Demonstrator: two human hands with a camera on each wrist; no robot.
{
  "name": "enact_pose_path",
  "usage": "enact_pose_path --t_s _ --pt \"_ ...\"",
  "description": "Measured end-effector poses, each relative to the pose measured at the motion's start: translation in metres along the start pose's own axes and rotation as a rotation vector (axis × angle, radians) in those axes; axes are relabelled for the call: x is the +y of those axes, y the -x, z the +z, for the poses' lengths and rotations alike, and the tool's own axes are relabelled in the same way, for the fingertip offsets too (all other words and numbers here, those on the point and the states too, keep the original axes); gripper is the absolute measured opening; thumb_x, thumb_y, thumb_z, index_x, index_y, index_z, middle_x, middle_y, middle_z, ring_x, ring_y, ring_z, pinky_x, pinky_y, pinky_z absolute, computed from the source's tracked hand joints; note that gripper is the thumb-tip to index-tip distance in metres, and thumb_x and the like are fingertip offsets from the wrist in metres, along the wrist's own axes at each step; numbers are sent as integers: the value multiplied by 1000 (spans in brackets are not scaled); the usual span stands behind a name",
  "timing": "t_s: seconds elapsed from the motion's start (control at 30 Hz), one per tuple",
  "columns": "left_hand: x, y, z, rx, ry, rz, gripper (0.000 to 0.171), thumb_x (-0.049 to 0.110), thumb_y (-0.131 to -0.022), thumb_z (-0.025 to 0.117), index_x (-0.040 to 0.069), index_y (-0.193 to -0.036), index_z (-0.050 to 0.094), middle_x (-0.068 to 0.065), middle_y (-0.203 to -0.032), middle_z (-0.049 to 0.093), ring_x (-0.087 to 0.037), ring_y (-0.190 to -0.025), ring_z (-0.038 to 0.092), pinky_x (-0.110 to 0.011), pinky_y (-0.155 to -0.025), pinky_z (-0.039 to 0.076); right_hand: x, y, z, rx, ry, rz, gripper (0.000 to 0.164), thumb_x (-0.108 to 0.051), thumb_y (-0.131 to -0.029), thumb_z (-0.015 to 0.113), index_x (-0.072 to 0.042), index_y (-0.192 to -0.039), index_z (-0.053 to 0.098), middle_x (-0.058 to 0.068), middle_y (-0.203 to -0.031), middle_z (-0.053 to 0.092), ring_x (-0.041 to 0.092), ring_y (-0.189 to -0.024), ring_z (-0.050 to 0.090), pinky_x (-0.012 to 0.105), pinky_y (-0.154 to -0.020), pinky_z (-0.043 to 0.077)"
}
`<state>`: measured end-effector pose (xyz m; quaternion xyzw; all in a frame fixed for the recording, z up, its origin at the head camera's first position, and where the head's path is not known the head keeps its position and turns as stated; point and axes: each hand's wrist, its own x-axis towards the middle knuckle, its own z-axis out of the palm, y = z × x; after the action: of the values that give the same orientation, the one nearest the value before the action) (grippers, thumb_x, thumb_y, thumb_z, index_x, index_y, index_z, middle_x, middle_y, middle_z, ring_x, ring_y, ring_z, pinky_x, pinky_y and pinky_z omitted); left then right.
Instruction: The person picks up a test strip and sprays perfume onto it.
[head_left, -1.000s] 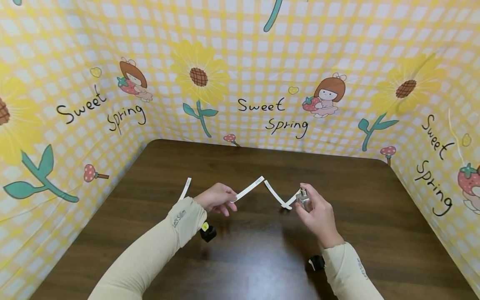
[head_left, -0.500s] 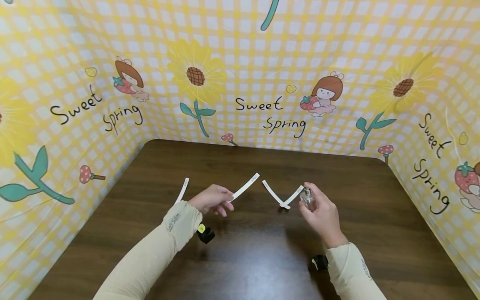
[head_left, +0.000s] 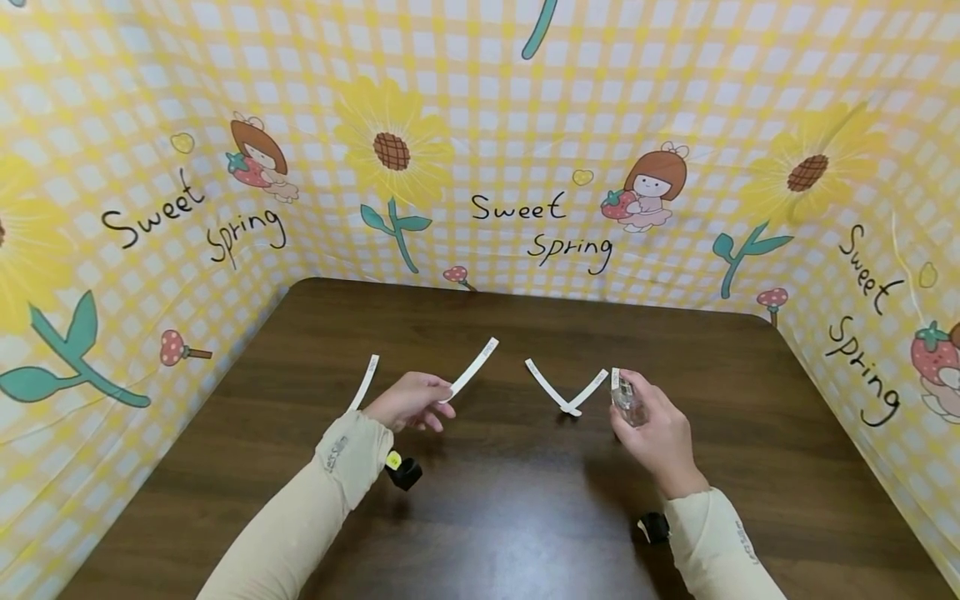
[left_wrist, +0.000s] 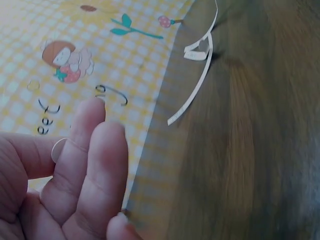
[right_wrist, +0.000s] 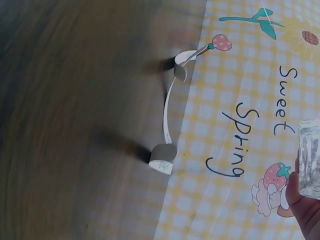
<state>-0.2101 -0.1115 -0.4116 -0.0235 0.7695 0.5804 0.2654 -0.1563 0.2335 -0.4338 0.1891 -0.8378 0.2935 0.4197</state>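
My left hand (head_left: pixel 412 402) pinches a white paper perfume test strip (head_left: pixel 474 367), which points up and away over the table. In the left wrist view, the strip's rounded end (left_wrist: pixel 59 151) shows between the fingers. A small clear glass perfume spray bottle (head_left: pixel 632 408) is held upright in my right hand (head_left: pixel 660 433), the index finger at its silver top. Part of the bottle (right_wrist: pixel 311 160) shows at the edge of the right wrist view. Two more test strips (head_left: pixel 546 385) meet in a V on the table between the hands. Another strip end (head_left: pixel 616 378) shows just behind the bottle.
One further strip (head_left: pixel 365 381) lies beyond my left wrist, partly hidden by it. Black wrist cameras (head_left: pixel 405 472) hang under both sleeves. Behind the brown wooden table (head_left: pixel 480 517), a yellow checked cloth (head_left: pixel 517 150) forms walls around it.
My left hand has drawn left with its strip, away from the V-shaped pair. The right hand has shifted right with the bottle, uncovering a strip end beside it.
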Motion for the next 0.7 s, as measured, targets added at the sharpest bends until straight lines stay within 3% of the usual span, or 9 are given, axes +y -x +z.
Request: enact_pose_path --t_s 0.17,0.5,0.7 --pt "-10 -1 -11 28 48 14 40 11 -99 47 -9 -134 44 0 -74 67 -6 -49 58 -18 -46 38 6 1 -6 25 19 -31 52 -7 -64 68 -7 -115 62 13 -78 63 24 -56 55 42 -45 43" --pt "-28 3 -29 97 147 24 43 11 -101 45 -11 -137 36 3 -74 66 -5 -50 58 -16 -46 40 14 2 -22 21 39 22 51 -6 -65 69 -4 -115 61 15 -78 63 26 -58 58 44 -49 44" --pt "-41 6 -43 133 168 -5 49 12 -101 44 -10 -142 29 3 -81 69 -6 -53 61 -17 -48 42 18 3 -30 12 73 45 48 -8 -66 68 -2 -114 61 18 -77 62 27 -58 58 47 -49 45"
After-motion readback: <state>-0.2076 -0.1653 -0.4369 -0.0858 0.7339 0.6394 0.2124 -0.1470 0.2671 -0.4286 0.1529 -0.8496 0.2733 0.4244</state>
